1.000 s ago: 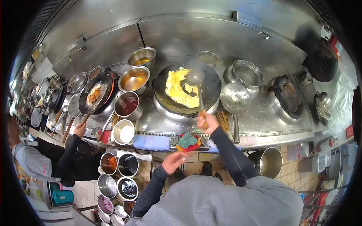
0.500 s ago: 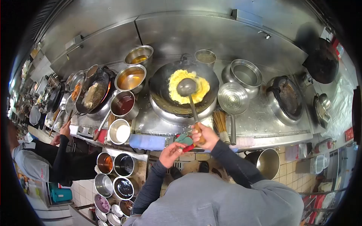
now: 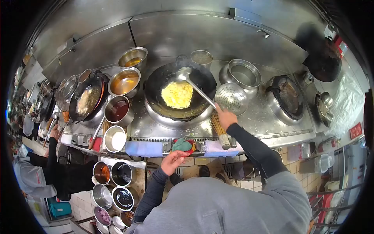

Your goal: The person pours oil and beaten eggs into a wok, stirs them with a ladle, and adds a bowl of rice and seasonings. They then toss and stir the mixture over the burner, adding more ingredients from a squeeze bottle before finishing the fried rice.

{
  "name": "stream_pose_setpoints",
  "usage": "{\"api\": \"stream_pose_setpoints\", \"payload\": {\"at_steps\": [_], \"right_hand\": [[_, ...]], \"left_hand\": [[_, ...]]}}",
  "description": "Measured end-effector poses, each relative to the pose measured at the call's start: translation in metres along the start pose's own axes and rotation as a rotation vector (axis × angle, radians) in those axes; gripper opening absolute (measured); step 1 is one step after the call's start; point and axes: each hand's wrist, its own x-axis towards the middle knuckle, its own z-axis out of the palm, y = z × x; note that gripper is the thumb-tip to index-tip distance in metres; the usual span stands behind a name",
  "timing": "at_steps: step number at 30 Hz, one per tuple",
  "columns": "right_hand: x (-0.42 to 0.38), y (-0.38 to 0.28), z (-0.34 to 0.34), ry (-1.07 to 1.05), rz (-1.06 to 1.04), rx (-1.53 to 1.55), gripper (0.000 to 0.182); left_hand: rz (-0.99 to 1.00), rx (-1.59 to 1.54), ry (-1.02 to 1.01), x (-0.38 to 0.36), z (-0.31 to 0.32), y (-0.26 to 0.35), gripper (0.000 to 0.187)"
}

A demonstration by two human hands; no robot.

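Note:
My right hand (image 3: 226,118) is wrapped round the end of a long-handled ladle (image 3: 200,91). The ladle's bowl tilts over the far side of a black wok (image 3: 154,87), above the food. Yellow scrambled egg (image 3: 177,95) lies gathered in the wok's middle, with a little steam rising. My left hand (image 3: 172,162) hangs loose and empty in front of the stove edge, fingers slightly bent and apart. Just beyond it lies a bunched green and red cloth (image 3: 182,145).
A perforated skimmer (image 3: 231,99) rests by a steel pot (image 3: 244,74) to the right, near a bamboo brush (image 3: 220,132). Pots of oil (image 3: 124,82) and red sauce (image 3: 117,110) stand left. Another person (image 3: 35,175) works at a wok (image 3: 87,101) farther left.
My right hand has moved right and forward with the ladle, whose bowl went from on top of the egg to the wok's far side. The egg is now a more compact heap.

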Motion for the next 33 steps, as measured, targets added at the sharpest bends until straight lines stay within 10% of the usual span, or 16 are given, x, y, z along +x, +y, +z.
{"api": "stream_pose_setpoints", "payload": {"at_steps": [6,12,15,33], "right_hand": [[-0.092,0.017,-0.046,-0.191,0.061,0.157,0.06],[-0.012,-0.033,0.004,-0.07,0.119,0.371,0.042],[0.001,-0.068,0.037,0.028,0.032,0.502,0.039],[-0.134,-0.021,-0.246,-0.455,0.017,0.405,0.051]], "left_hand": [[-0.004,0.083,0.004,0.021,-0.021,-0.008,0.023],[0.528,1.149,0.482,0.125,-0.031,0.022,0.024],[0.158,1.43,0.319,0.158,-0.034,0.018,0.029],[0.465,1.197,0.301,0.127,-0.019,0.05,0.028]]}}
